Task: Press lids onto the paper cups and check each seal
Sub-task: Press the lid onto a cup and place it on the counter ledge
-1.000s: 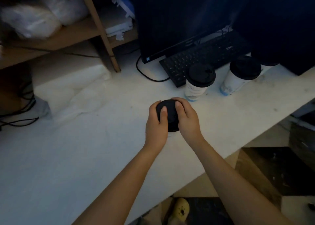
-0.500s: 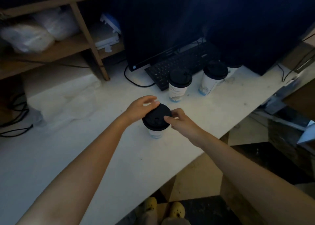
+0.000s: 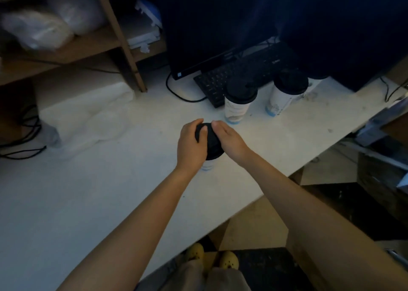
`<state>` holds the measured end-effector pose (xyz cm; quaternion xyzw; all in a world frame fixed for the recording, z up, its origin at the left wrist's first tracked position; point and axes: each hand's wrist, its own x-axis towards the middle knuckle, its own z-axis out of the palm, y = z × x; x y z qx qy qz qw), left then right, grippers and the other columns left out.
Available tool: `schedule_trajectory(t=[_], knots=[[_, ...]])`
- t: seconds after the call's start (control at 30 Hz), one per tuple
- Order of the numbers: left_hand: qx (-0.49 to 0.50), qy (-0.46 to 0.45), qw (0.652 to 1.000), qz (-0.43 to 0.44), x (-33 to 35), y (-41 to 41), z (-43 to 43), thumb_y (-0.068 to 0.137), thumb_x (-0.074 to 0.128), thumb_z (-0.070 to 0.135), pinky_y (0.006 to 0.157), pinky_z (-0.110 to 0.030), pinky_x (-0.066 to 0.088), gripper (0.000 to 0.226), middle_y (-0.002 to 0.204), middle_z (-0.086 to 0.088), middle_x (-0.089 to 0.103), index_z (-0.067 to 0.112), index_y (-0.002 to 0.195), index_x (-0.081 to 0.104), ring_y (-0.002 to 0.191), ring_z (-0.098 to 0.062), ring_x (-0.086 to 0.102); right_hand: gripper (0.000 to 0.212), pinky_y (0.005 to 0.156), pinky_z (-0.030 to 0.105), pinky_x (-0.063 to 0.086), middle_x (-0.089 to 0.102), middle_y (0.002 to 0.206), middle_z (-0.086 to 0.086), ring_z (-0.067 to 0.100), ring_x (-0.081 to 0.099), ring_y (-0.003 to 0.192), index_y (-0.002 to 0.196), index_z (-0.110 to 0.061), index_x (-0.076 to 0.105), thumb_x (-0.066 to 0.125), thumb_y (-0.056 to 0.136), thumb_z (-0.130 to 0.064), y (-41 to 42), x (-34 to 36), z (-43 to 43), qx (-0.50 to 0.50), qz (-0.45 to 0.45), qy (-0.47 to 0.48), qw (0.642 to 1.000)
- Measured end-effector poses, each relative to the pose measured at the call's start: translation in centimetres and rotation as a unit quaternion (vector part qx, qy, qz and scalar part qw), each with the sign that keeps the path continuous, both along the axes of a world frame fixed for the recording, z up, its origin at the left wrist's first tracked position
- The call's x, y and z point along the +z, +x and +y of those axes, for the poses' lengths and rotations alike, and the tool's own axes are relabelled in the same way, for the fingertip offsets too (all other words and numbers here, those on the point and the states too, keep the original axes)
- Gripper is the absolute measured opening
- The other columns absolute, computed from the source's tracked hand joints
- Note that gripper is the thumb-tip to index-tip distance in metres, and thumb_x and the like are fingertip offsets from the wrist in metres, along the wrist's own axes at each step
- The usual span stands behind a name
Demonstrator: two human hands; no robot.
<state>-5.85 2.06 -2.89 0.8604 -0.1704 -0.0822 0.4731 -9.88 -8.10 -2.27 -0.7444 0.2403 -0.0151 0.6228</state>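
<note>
A white paper cup (image 3: 208, 164) with a black lid (image 3: 210, 141) stands on the white table (image 3: 88, 191) near its front edge. My left hand (image 3: 191, 144) wraps the lid's left side, thumb across the top. My right hand (image 3: 231, 141) presses on the lid's right side. Most of the cup wall is hidden behind my hands. Two more lidded cups stand behind: one (image 3: 238, 102) just beyond my hands, another (image 3: 284, 94) further right by the keyboard.
A black keyboard (image 3: 242, 74) and dark monitor (image 3: 209, 25) sit at the back, a cable (image 3: 176, 94) curling beside them. Wooden shelving (image 3: 123, 48) with plastic bags is at the left. The table edge runs diagonally at right, floor below.
Half a second ago my hands touched the lid only by the fingertips; now both close over it from the sides and press down. The view has shifted slightly.
</note>
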Motion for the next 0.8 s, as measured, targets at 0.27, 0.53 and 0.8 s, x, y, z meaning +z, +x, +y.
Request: schedule_trajectory(t=[0.27,0.53,0.8], knots=[[-0.007,0.003,1.000,-0.014,-0.9,0.4,0.0,0.096,0.044,0.020,0.085,-0.003,0.025,0.032,0.129,-0.009,0.051,0.010,0.125,0.053,0.115,-0.016,0.049,0.026,0.081,0.023,0.042,0.057,0.092,0.001,0.010,0.053,0.087,0.089,-0.018,0.053,0.035,0.100,-0.031,0.1,-1.2,-0.1,-0.013,-0.023,0.070,0.997],[-0.238,0.130,0.962,-0.027,1.2,2.8,1.2,0.097,0.043,0.027,0.111,-0.027,0.022,0.039,0.144,-0.010,0.038,0.020,0.135,0.047,0.136,-0.023,0.031,0.052,0.113,0.037,0.028,0.043,0.140,-0.004,0.012,0.038,0.132,0.142,-0.024,0.034,0.022,0.098,-0.049,-4.3,-0.9,-2.0,0.069,0.075,0.133,0.986],[-0.280,0.275,0.905,-0.165,2.9,1.5,-1.5,0.095,0.028,0.053,0.115,-0.051,0.020,0.054,0.151,-0.002,0.036,0.026,0.141,0.037,0.141,-0.020,0.027,0.081,0.111,0.029,0.023,0.018,0.155,-0.010,0.010,0.020,0.141,0.148,-0.030,0.011,0.064,0.087,-0.031,-7.1,-3.4,-3.4,0.236,0.100,-0.020,0.966]])
